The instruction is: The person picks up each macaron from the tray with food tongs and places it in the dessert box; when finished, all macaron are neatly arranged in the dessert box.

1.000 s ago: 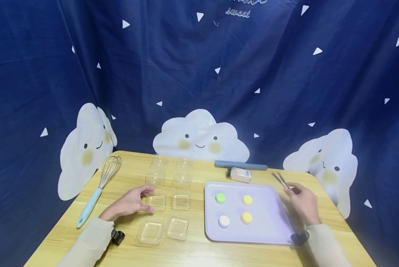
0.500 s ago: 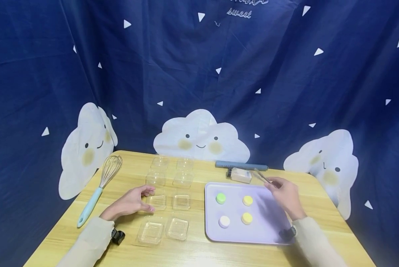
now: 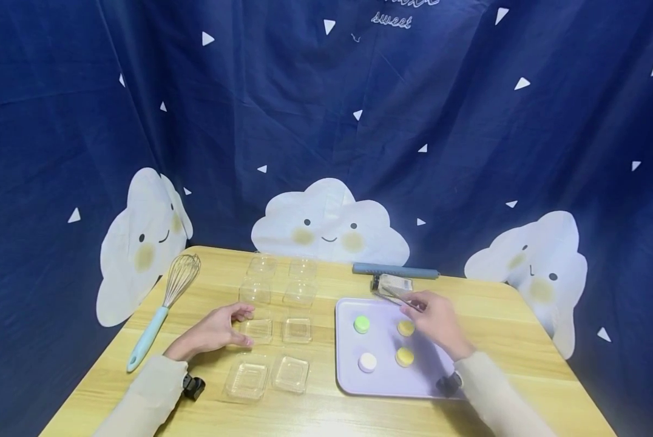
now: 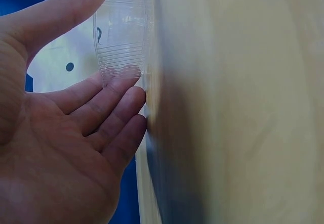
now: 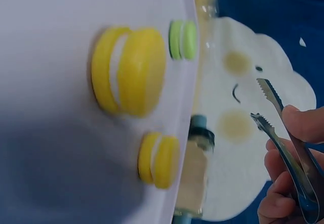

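Note:
In the head view my left hand (image 3: 217, 328) holds the left side of a clear plastic box (image 3: 258, 331) between spread thumb and fingers. The left wrist view shows fingertips touching the ribbed wall of the box (image 4: 121, 37). My right hand (image 3: 441, 323) grips small metal tongs (image 5: 291, 148), whose serrated tips stand apart with nothing between them. They hang over the back edge of a lilac tray (image 3: 378, 388). On it lie a green macaron (image 3: 362, 325), a pale one (image 3: 367, 363) and two yellow macarons (image 3: 405, 357), the back yellow macaron (image 3: 405, 328) nearest my right hand.
Several more clear boxes (image 3: 296, 331) stand in two columns left of the tray. A whisk (image 3: 152, 331) lies at the far left. Behind the tray are a dark-capped jar (image 3: 400, 283) and a blue-grey rod (image 3: 394, 271). A cloud-print curtain (image 3: 329, 224) hangs behind the table.
My right hand has moved left with the tongs, from beyond the tray's right side to above its back part. My left hand and the box have stayed put.

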